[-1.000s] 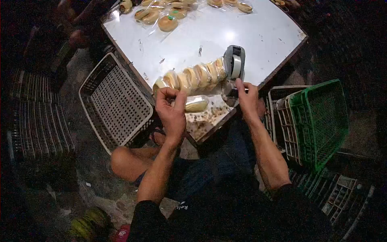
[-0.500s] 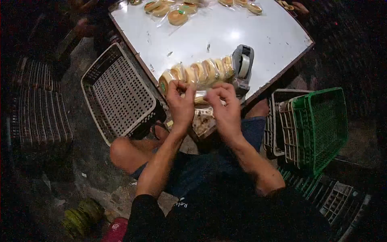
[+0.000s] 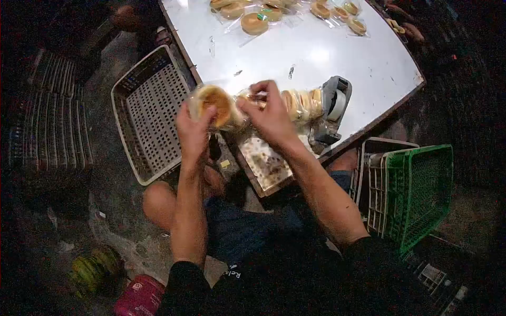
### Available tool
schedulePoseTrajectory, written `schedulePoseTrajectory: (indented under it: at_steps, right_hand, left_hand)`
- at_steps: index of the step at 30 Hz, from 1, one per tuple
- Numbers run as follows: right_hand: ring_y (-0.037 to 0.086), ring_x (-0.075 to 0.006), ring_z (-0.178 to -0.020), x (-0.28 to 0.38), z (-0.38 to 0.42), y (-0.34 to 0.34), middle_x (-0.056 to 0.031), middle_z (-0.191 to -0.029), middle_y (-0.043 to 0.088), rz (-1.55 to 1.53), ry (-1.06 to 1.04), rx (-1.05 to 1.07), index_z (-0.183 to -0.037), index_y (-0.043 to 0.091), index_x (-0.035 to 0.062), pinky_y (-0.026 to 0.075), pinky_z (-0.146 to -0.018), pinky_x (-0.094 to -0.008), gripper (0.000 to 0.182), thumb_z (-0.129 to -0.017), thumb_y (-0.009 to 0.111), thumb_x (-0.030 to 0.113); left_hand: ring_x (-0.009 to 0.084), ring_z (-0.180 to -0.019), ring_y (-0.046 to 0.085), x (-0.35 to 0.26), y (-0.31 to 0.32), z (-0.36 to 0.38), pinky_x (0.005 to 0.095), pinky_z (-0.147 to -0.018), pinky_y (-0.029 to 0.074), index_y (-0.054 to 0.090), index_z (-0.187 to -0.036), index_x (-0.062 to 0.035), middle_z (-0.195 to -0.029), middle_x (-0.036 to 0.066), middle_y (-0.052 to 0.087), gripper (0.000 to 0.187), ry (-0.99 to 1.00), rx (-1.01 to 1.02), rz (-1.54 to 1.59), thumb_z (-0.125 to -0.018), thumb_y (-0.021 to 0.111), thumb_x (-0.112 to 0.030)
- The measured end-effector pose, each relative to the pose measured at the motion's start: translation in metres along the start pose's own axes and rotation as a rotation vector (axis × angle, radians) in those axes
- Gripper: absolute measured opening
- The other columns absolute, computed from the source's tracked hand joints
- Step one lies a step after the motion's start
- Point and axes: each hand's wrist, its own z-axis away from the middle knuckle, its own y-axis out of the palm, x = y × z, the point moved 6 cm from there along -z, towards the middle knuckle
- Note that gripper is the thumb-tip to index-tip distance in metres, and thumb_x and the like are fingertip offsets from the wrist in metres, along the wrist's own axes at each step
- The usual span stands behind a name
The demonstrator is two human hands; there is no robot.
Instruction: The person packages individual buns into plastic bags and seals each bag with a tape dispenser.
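Observation:
At the near left edge of the white table, my left hand (image 3: 193, 131) grips a round golden bun (image 3: 215, 105) in clear plastic, thumb on its face. My right hand (image 3: 269, 113) is just to the right, its fingers curled over the row of wrapped buns; what lies between its fingertips is blurred. Beyond it the row of pale wrapped buns (image 3: 298, 104) runs rightward to a grey tape dispenser (image 3: 332, 110) holding a roll of clear tape.
More wrapped buns (image 3: 254, 23) lie at the table's far side. A beige crate (image 3: 155, 110) stands left of the white table (image 3: 295, 47). Green and pale crates (image 3: 421, 195) are at the right. A red container (image 3: 139, 296) sits on the floor. Another person's hand (image 3: 412, 32) shows far right.
My left hand has moved left and now holds up a bun. My right hand has shifted left and up to the row. The view has shifted, so the table appears lower and further right.

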Motion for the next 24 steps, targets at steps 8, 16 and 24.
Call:
schedulePoseTrajectory:
  at_steps: [8, 16, 24]
  right_hand:
    - [0.064, -0.0243, -0.083, -0.028, -0.095, -0.053, -0.0162, -0.092, 0.065, 0.101, 0.115, -0.038, -0.096, 0.061, -0.001, 0.051, -0.074, -0.0359, 0.036, -0.082, 0.067, 0.032]
    - [0.049, -0.0348, -0.118, -0.11, -0.245, 0.043, -0.0081, -0.137, 0.044, 1.336, -0.402, 0.434, -0.102, 0.066, 0.007, 0.045, -0.093, -0.0463, 0.031, -0.085, 0.06, 0.032]
    - [0.057, -0.0343, -0.101, 0.072, -0.081, 0.033, -0.0179, -0.111, 0.058, -0.069, -0.519, 0.428, -0.107, 0.059, -0.001, 0.046, -0.088, -0.0399, 0.03, -0.09, 0.057, 0.023]
  left_hand:
    - [0.0275, -0.12, 0.049, 0.052, 0.044, -0.012, 0.0346, -0.102, 0.039, 0.035, -0.133, 0.0072, -0.13, 0.023, 0.048, 0.064, 0.027, 0.116, -0.149, -0.085, 0.067, -0.021]
    - [0.0287, -0.13, 0.038, 0.039, 0.023, -0.027, 0.0352, -0.108, 0.03, 0.023, -0.14, 0.0111, -0.142, 0.026, 0.035, 0.079, -0.076, 0.116, -0.209, -0.085, 0.068, -0.023]
    - [0.0283, -0.121, 0.048, -0.01, 0.005, -0.029, 0.035, -0.102, 0.037, 0.027, -0.139, 0.0081, -0.132, 0.024, 0.046, 0.083, 0.367, -0.153, -0.322, -0.078, 0.076, -0.021]
